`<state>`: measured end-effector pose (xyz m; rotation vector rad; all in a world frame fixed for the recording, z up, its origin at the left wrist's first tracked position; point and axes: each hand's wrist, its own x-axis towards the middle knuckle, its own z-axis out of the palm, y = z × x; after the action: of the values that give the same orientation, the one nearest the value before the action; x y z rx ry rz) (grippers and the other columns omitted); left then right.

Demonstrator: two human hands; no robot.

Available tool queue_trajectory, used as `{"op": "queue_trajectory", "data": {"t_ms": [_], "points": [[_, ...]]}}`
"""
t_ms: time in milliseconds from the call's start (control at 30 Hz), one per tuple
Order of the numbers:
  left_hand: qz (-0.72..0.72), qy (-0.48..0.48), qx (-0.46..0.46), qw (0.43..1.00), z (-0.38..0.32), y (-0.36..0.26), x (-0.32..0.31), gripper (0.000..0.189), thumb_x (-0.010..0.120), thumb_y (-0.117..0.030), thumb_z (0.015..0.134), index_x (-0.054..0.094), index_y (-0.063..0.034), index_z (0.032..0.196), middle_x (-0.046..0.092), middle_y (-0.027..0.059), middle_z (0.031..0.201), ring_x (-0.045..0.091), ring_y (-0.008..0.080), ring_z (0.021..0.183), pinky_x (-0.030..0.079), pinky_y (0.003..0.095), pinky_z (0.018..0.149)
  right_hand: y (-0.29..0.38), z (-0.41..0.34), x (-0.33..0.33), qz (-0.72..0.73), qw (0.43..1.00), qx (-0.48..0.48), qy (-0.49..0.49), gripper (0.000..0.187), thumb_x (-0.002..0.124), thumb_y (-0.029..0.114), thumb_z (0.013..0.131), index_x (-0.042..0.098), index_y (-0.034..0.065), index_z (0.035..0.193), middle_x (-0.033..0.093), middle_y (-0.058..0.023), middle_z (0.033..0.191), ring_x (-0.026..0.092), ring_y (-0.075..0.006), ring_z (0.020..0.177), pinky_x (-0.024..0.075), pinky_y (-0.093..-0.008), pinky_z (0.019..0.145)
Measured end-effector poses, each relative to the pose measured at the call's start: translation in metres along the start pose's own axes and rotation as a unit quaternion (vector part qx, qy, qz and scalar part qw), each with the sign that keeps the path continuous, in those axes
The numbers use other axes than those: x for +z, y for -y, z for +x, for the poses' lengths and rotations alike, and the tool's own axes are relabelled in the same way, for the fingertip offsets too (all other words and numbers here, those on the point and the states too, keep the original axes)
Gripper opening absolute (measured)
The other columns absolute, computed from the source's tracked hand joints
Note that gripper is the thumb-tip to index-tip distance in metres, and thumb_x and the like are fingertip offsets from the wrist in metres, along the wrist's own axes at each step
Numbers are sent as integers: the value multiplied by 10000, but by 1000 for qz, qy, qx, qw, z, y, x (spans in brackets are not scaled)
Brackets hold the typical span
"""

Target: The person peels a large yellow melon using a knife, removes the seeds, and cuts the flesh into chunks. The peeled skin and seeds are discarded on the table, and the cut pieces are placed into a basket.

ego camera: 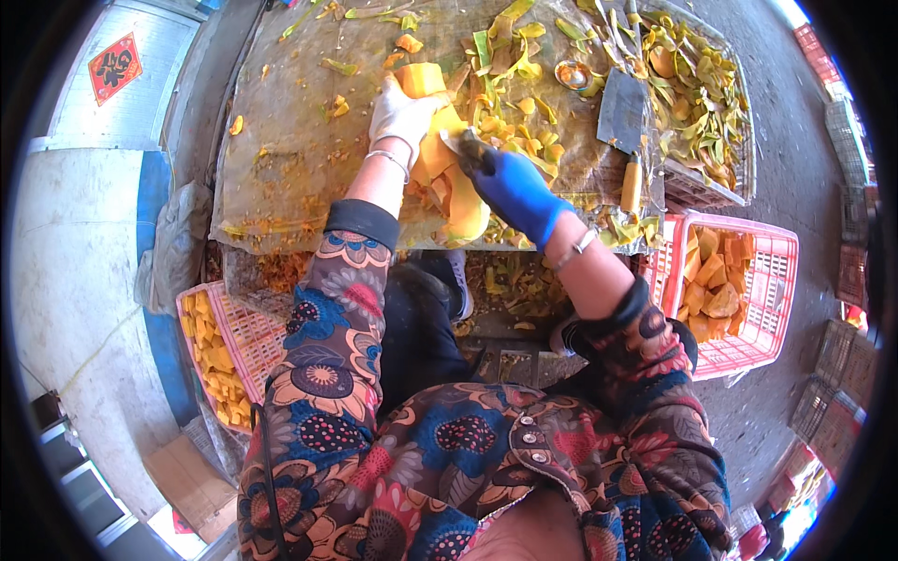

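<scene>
My left hand (pixel 403 116), in a white glove, grips the upper part of a long peeled orange squash (pixel 421 80) on the covered table (pixel 295 140). In a blue glove with a dark palm, my right hand (pixel 515 186) is closed around a small blade tool (pixel 452 142), whose handle is mostly hidden. The blade is at the squash's right side. Peelings and more squash flesh (pixel 466 210) lie just below it, near the table edge. A cleaver (pixel 623 112) with a wooden handle rests to the right, beside a small round lid (pixel 573 75).
A crate of peelings (pixel 701 105) stands at the right. Below it is a pink plastic basket (pixel 779 294) with squash chunks; another pink basket (pixel 249 336) of chunks stands at the left. A cardboard box (pixel 189 477) is at lower left, and stacked crates (pixel 828 393) line the far right.
</scene>
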<state>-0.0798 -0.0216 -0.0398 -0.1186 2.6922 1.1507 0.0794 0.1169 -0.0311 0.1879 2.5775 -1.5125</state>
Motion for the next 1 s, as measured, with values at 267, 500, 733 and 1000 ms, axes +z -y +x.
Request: {"op": "queue_trajectory", "data": {"t_ms": [267,500,733,1000], "points": [[-58,-4,-51,997,-10,-15,-8,1049,873,-294,672,286,22,1482,513,255,1358,608,339,1155,530,401,942,-24,-84,7,356,922,148,-26,381,611,218,965,576,5,1279,661,-44,923,590,-133,775,463,-286,640],[-114,-25,-30,993,-17,-20,-12,898,887,-197,646,416,75,1361,624,214,1201,662,294,1030,564,381,855,-31,-13,16,280,952,120,23,473,593,227,958,510,126,1413,688,-134,917,604,-146,771,494,-286,704],[-55,-22,-46,997,-1,-15,1,877,889,-293,641,453,56,1317,617,231,1229,659,311,1068,549,394,898,-58,-125,72,239,967,76,-49,440,588,175,945,534,83,1372,671,-256,1031,690,-186,950,518,-346,807],[-20,-42,-50,998,7,-12,9,869,874,-358,660,470,41,1318,607,242,1258,650,331,1101,536,395,925,-60,-100,68,333,924,173,-79,379,619,135,931,591,52,1300,702,-121,913,581,-123,793,504,-322,713]]}}
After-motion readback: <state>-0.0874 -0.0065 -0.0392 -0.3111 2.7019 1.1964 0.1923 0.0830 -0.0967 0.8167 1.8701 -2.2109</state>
